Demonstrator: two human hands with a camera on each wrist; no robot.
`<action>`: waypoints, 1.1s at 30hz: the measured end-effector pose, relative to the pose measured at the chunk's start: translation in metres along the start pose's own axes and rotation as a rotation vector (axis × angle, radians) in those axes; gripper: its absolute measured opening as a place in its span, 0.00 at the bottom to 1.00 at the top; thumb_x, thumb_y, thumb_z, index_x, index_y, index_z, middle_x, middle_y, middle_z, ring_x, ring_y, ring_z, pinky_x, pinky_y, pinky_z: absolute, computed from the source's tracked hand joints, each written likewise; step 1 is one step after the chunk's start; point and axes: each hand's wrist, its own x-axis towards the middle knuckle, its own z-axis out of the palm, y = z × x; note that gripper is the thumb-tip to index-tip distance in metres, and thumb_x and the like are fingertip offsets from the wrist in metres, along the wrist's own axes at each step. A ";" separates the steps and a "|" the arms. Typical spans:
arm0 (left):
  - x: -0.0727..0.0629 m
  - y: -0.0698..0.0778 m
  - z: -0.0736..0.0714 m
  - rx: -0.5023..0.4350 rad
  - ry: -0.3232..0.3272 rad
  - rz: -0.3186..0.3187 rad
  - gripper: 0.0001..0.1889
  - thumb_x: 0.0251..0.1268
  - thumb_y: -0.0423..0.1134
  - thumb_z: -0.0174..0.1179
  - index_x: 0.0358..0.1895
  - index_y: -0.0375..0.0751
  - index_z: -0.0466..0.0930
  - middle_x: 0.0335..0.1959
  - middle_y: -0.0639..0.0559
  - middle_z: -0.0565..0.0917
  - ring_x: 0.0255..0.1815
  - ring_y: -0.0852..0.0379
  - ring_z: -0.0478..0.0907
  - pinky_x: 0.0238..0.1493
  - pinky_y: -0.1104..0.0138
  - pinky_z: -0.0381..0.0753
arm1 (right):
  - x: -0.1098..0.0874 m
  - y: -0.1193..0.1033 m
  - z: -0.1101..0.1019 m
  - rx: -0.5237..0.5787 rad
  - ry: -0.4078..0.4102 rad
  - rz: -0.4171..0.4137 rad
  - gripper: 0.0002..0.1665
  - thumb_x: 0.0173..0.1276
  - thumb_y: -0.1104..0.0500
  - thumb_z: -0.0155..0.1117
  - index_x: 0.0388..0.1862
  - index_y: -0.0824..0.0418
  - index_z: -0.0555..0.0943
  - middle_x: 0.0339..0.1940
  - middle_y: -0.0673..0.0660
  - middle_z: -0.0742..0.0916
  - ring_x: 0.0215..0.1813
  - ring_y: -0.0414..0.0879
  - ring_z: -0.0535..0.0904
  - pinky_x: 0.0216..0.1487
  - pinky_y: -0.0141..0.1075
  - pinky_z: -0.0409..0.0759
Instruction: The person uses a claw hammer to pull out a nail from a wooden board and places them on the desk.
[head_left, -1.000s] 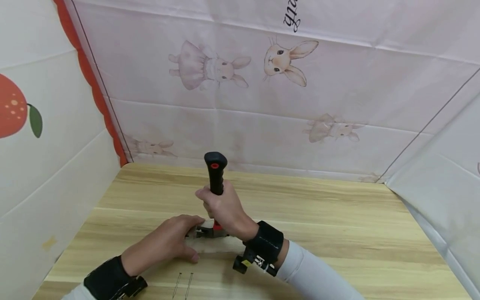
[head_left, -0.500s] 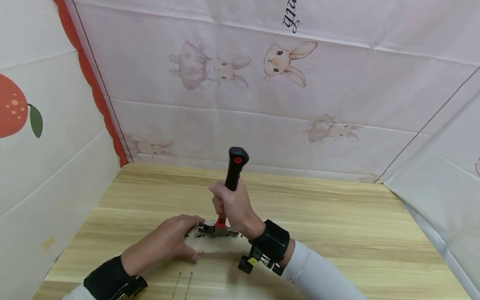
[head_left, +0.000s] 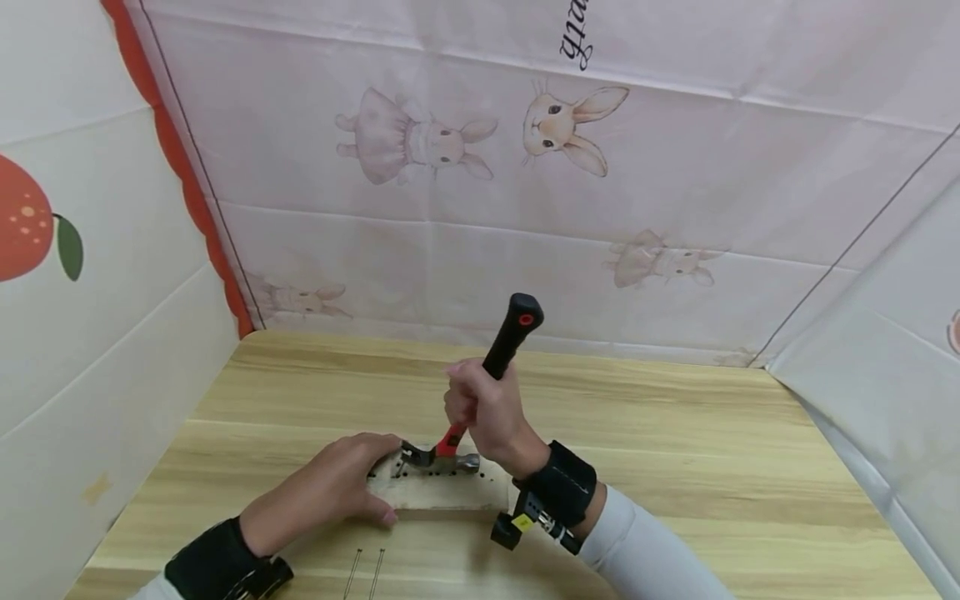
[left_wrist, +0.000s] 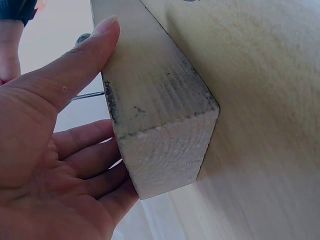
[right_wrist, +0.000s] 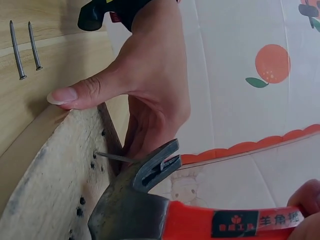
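Observation:
My left hand [head_left: 326, 483] holds the left end of a pale wooden block [head_left: 450, 498], thumb on the near side and fingers on the far side. A row of dark holes runs along the block's top. From that face a nail [right_wrist: 111, 156] sticks out near the left hand, its outer end hidden behind the claw in the right wrist view. My right hand [head_left: 491, 417] grips a claw hammer [head_left: 512, 335] by its black and red handle, which leans right. The hammer's head [right_wrist: 131, 212] lies close over the block, claw towards the left hand.
Two loose nails [head_left: 377, 575] lie side by side on the wood-grain table [head_left: 675, 467], in front of the block. Behind the table hangs a pink sheet [head_left: 480, 275] printed with rabbits. White sheets [head_left: 112, 400] stand at both sides.
The hammer handle has tipped from nearly upright over to the right, and my right hand has moved right with it. More of the hammer head and block shows. My left hand stays on the block.

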 end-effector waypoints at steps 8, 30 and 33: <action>0.000 0.001 0.001 -0.008 0.007 0.008 0.52 0.30 0.51 0.88 0.67 0.38 0.79 0.67 0.41 0.82 0.69 0.39 0.78 0.69 0.44 0.77 | -0.008 -0.006 -0.011 0.061 0.034 -0.003 0.25 0.71 0.63 0.46 0.14 0.55 0.53 0.14 0.50 0.55 0.14 0.47 0.47 0.19 0.42 0.46; -0.005 0.008 -0.008 -0.016 -0.018 0.107 0.47 0.49 0.65 0.77 0.71 0.43 0.76 0.66 0.46 0.83 0.63 0.50 0.82 0.57 0.54 0.85 | -0.038 -0.034 -0.016 0.016 0.019 -0.046 0.24 0.72 0.66 0.41 0.14 0.56 0.54 0.13 0.50 0.56 0.13 0.48 0.48 0.16 0.40 0.49; -0.005 0.013 -0.010 -0.068 -0.029 0.147 0.42 0.53 0.63 0.75 0.69 0.44 0.78 0.64 0.48 0.85 0.62 0.50 0.83 0.57 0.54 0.86 | -0.042 -0.037 -0.016 0.003 0.015 -0.047 0.24 0.72 0.66 0.41 0.14 0.56 0.55 0.13 0.50 0.57 0.14 0.48 0.49 0.16 0.40 0.50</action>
